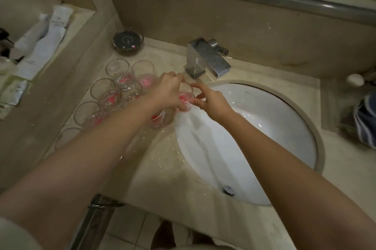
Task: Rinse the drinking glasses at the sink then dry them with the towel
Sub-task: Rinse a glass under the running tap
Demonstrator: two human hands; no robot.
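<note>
Bottom of frame: floor tiles and desk edge, both forearms reaching up-frame. Desk (162, 168) is wet, droplets just left of the sink (284, 127) rim. Drain sits low in the basin; no water stream visible from the faucet (205, 58) at centre-top.

Mid frame: left hand (166, 92) grips one glass (186, 97) around its body, tilted over the sink's left rim. Right hand (213, 101) pinches at the same glass's base end, fingers curled on it. Pink/red patch shows at the bottom of the glass; can't tell if it's a label or residue.

Left of the hands: cluster of glasses (105, 90) on the desk, several with the same pink at the base, some partly behind the left arm.

Judgement: rinse stage, one glass in hand, the rest waiting or done. Can't tell which are rinsed. Drying not started as far as I can see; no towel identified. Striped cloth (366, 123) at right edge is cut off, could be it.

Upper left: sachets on a shelf, blurred. Round dish (128, 43) behind the glasses.
</note>
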